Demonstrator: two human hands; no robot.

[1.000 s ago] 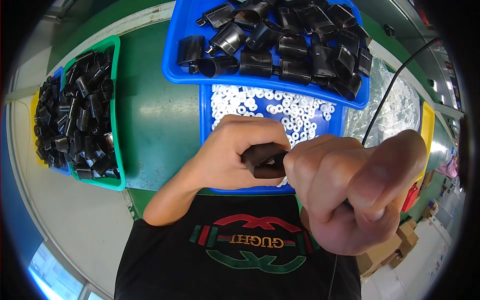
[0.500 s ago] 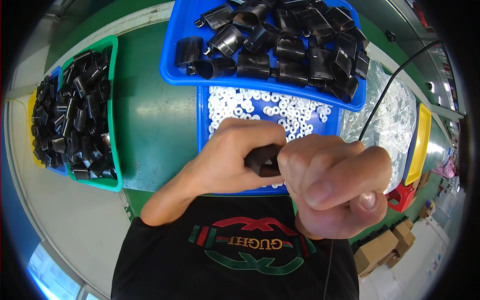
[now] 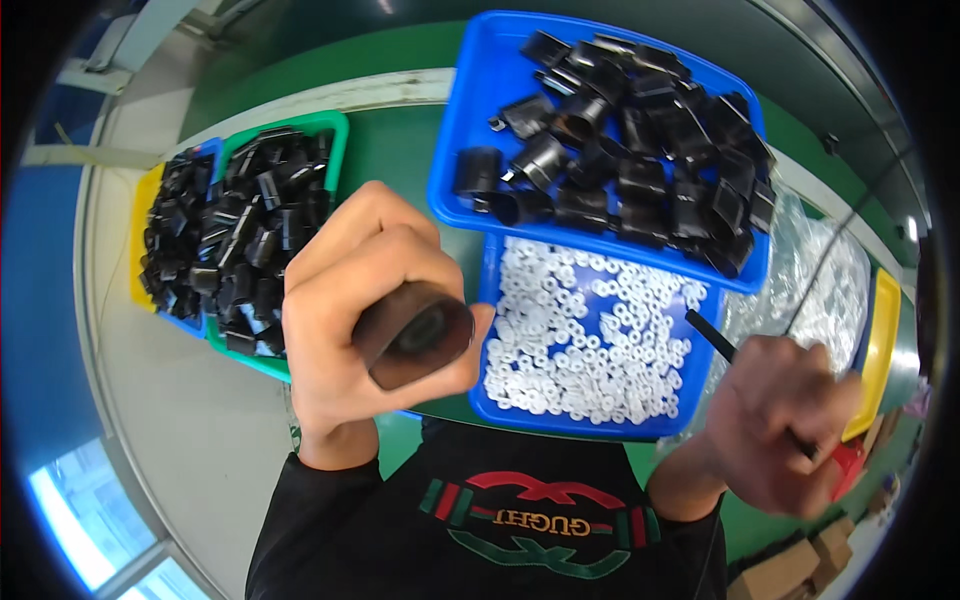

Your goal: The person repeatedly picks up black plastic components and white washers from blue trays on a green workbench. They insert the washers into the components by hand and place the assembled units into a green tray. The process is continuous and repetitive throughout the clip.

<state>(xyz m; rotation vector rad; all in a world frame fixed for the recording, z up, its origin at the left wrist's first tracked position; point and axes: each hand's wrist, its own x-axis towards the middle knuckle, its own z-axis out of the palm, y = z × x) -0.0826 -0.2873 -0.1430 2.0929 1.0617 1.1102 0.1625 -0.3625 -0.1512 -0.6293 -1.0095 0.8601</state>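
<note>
The left hand wraps closed around a black plastic tube; the right hand clenches a thin black tool beside the blue tray of white rings

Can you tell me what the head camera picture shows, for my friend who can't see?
A left hand holds up a black tube piece, and a right hand grips a thin black tool, above a blue tray of white rings.
</note>
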